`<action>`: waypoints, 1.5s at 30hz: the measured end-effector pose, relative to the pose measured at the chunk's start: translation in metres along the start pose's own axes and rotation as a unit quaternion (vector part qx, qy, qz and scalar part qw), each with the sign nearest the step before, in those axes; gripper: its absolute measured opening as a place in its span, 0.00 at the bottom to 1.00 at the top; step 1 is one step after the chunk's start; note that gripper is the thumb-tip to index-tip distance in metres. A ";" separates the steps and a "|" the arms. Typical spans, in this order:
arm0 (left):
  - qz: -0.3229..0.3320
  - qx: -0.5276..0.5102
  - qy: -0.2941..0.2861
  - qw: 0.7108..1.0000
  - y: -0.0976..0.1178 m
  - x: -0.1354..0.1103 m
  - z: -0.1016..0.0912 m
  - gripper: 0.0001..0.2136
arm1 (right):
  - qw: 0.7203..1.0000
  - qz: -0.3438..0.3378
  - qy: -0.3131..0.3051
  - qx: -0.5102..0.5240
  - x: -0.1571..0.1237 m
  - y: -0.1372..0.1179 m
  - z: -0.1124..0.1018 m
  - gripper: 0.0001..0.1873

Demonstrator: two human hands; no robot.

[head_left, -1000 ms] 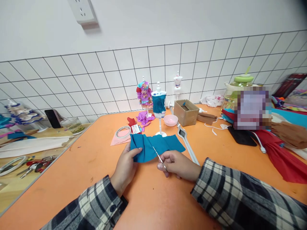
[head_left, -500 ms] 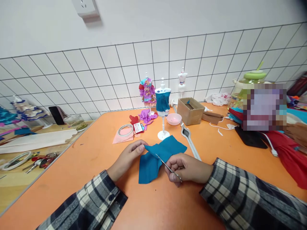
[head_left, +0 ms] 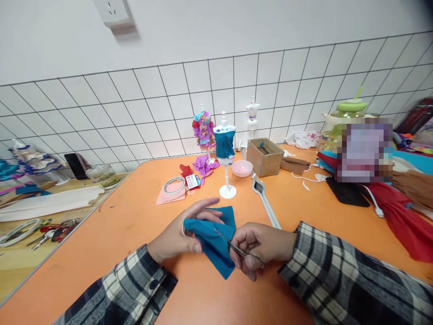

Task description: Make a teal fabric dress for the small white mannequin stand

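1. Teal cloth: folded into a compact, layered bundle, held low over the orange counter between both hands, lower corner hanging toward the counter.
2. Change over the last second: formerly spread wide and flat on the counter; then half folded; now doubled up and drawn closer to the body. Judged effect: handling now done in the hands rather than flat on the counter, with several layers stacked together.
3. Left hand: gripping the left end of the cloth, thumb pressed against the fold, index finger stretched out over the top edge.
4. Right hand: curled shut around the small metal scissors, one finger through a ring handle, knuckles touching the right edge of the cloth.
5. Scissors: blades together as far as visible, laid slantwise across the cloth, tip pointing up and left.
6. Beyond the cloth: white mannequin stand wearing a teal bodice, upright, near.
7. Left of the stand: tape roll on pink paper.
8. Right of the stand: pink bowl, then cardboard box, open-topped.
9. Far right: red cloth, well apart.
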State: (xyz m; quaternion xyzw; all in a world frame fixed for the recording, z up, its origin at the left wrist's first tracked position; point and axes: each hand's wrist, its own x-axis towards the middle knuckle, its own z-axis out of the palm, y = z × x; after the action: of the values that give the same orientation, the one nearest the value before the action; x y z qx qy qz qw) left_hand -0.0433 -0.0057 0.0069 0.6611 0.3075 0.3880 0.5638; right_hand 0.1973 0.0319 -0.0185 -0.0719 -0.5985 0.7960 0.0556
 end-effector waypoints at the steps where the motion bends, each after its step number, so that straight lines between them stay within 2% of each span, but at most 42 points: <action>1: -0.009 0.025 -0.003 1.000 0.001 0.000 -0.001 0.31 | 1.000 -0.002 -0.001 -0.001 0.000 0.001 0.000 0.27; 3: -0.014 0.062 0.001 0.998 0.003 0.001 -0.002 0.15 | 1.000 -0.008 -0.007 -0.002 -0.001 0.001 -0.002 0.28; 5: -0.001 0.069 0.000 0.998 0.004 0.003 -0.003 0.09 | 1.000 -0.005 -0.023 0.005 -0.002 0.000 -0.003 0.28; 8: 0.004 0.064 -0.032 0.997 0.004 0.002 -0.003 0.12 | 0.999 0.011 -0.038 0.015 -0.003 -0.003 -0.002 0.28; 12: -0.034 0.005 -0.012 0.999 -0.002 0.000 0.002 0.29 | 0.999 0.016 -0.026 0.017 -0.002 -0.005 0.002 0.27; 13: -0.037 -0.007 -0.002 0.999 -0.004 0.000 0.003 0.28 | 0.999 0.015 -0.023 0.022 -0.001 -0.005 0.003 0.27; 16: -0.031 0.014 0.026 0.999 -0.008 0.000 0.006 0.15 | 0.999 0.016 -0.025 0.039 -0.001 -0.004 0.006 0.26; 18: -0.028 0.032 0.038 0.998 -0.009 0.001 0.007 0.12 | 0.998 0.015 -0.021 0.055 -0.001 -0.003 0.006 0.26; 21: -0.039 0.024 0.044 0.998 -0.008 0.002 0.008 0.11 | 0.996 0.012 -0.012 0.082 -0.002 -0.001 0.006 0.27; 25: -0.045 -0.016 0.040 0.998 -0.008 0.000 0.009 0.12 | 0.997 0.028 -0.013 0.068 -0.002 0.002 0.004 0.28; 29: -0.077 -0.031 0.027 0.996 -0.010 -0.001 0.009 0.20 | 0.998 0.031 0.006 0.052 -0.001 0.005 0.004 0.29; 34: -0.057 -0.010 0.039 0.998 -0.009 0.003 0.011 0.10 | 0.999 0.022 -0.004 0.047 0.000 0.002 0.005 0.26; 45: -0.048 -0.025 0.024 0.998 -0.010 0.004 0.008 0.11 | 0.998 0.047 -0.006 0.030 -0.001 0.002 0.005 0.29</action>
State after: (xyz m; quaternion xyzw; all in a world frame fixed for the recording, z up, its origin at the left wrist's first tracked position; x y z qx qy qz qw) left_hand -0.0340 -0.0053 -0.0025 0.6215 0.3430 0.3838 0.5907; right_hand 0.1970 0.0261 -0.0190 -0.0933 -0.5705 0.8158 0.0163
